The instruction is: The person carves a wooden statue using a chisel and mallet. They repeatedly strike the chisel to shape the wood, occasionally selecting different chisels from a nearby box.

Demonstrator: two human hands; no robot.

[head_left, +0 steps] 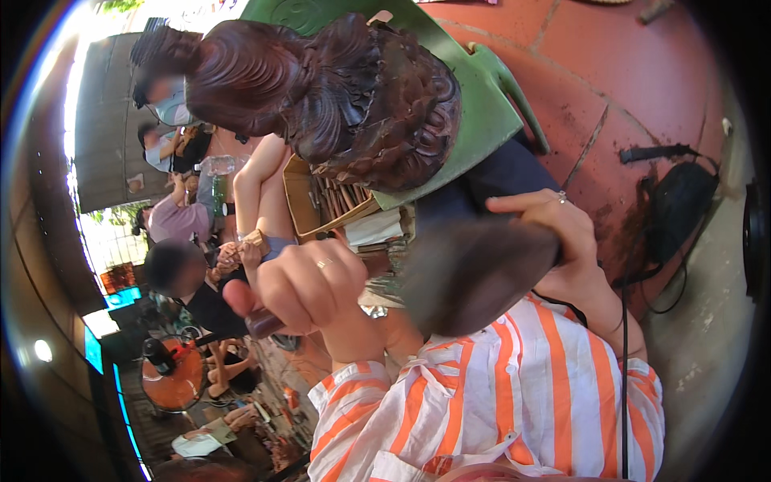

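My left hand (309, 285) is closed in a fist, a ring on one finger. Out of it sticks a short brown handle (265, 324); the tool's other end cannot be made out. My right hand (566, 241) grips the end of a dark brown rounded block (482, 277), smeared by motion, one finger stretched along its top. Beyond both hands a carved dark wooden statue (345, 96) rests on a green plastic chair (486, 96), touched by neither hand. Beside its base stands a box (299, 197) full of slim carving tools (333, 201).
Red floor tiles (514, 48) spread at the upper right. A black bag (683, 205) with a cord lies on them. Several people sit to the left; the nearest person's hands (241, 251) hold a small piece. A round orange table (173, 386) stands at the lower left.
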